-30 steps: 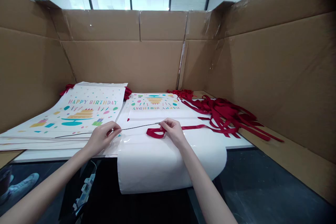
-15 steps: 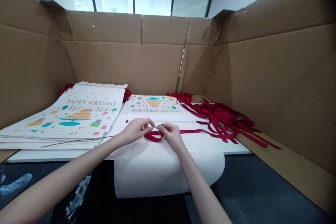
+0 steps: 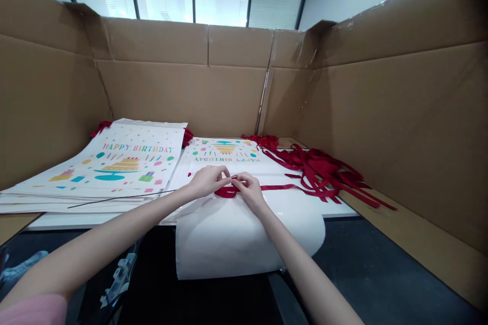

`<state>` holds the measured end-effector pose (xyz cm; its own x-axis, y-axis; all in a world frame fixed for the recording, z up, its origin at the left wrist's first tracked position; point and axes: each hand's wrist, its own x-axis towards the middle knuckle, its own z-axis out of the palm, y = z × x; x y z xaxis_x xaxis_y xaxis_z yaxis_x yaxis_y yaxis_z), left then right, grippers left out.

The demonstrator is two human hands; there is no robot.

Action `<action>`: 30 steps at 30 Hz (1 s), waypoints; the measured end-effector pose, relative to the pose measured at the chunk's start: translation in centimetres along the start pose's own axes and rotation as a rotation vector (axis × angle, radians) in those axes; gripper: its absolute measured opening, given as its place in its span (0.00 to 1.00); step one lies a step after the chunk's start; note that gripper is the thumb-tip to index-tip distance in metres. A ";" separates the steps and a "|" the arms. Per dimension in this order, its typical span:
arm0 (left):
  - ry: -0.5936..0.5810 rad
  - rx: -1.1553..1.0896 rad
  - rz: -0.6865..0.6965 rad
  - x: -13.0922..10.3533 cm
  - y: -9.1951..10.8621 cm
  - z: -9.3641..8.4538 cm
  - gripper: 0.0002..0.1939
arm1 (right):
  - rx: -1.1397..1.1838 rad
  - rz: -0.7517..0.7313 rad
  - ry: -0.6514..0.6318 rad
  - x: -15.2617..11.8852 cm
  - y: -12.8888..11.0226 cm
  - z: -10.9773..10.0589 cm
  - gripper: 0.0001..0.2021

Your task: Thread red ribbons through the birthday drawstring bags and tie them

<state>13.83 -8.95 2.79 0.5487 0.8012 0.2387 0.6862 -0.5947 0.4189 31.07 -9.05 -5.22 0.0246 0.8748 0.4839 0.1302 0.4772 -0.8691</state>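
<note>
My left hand (image 3: 209, 181) is closed in a pinch around a long thin rod (image 3: 122, 197), whose dark length runs out to the left beneath my forearm. Its other end meets the fingertips of my right hand (image 3: 247, 189). That hand is closed on a red ribbon (image 3: 227, 192), which hangs in a loop below the fingers and trails off to the right. Both hands nearly touch, above a white sheet (image 3: 244, 238) that curls down over the table's front edge. Fingers hide how ribbon and rod meet.
Printed birthday sheets (image 3: 125, 150) lie stacked at the left. Another printed sheet (image 3: 224, 148) lies upside down ahead of my hands. Loose red ribbons (image 3: 320, 167) are heaped at the right. Tall cardboard walls (image 3: 160, 86) enclose the back and both sides.
The silvery rod tip that showed between my hands is now mostly covered by the fingers, and my hands are closer together. The view has shifted slightly.
</note>
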 end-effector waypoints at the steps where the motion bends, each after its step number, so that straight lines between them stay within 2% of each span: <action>1: 0.005 0.022 -0.005 0.0 0.1 0.0 0.17 | -0.012 -0.001 -0.006 0.0 -0.2 0.1 0.13; 5: 0.021 0.057 0.023 -0.7 0.3 -1.2 0.15 | -0.034 0.004 -0.054 0.0 -1.6 1.0 0.15; 13: 0.154 0.162 0.045 -4.4 -0.9 -5.6 0.09 | -0.088 -0.042 -0.175 1.0 -5.0 5.1 0.20; 16: 0.213 0.162 0.029 -5.9 -1.6 -7.1 0.08 | 0.051 0.092 -0.242 1.0 -6.5 6.5 0.18; 21: 0.292 0.129 0.003 -8.0 -3.0 -8.6 0.10 | 0.345 0.418 -0.518 1.2 -8.8 8.2 0.22; 25: 0.301 0.105 -0.007 -9.5 -3.8 -9.3 0.10 | 0.309 0.611 -0.773 2.1 -8.8 9.0 0.32; 27: 0.317 0.077 -0.007 -10.0 -4.1 -9.8 0.10 | 0.243 0.645 -0.792 2.9 -8.3 8.9 0.33; 30: 0.345 0.019 0.008 -10.6 -4.3 -10.4 0.09 | 0.212 0.598 -0.672 4.5 -7.6 8.3 0.30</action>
<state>0.12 -14.21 7.55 0.3630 0.7697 0.5252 0.6927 -0.5999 0.4003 21.92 -8.02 2.73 -0.5600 0.8140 -0.1545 0.0953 -0.1219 -0.9880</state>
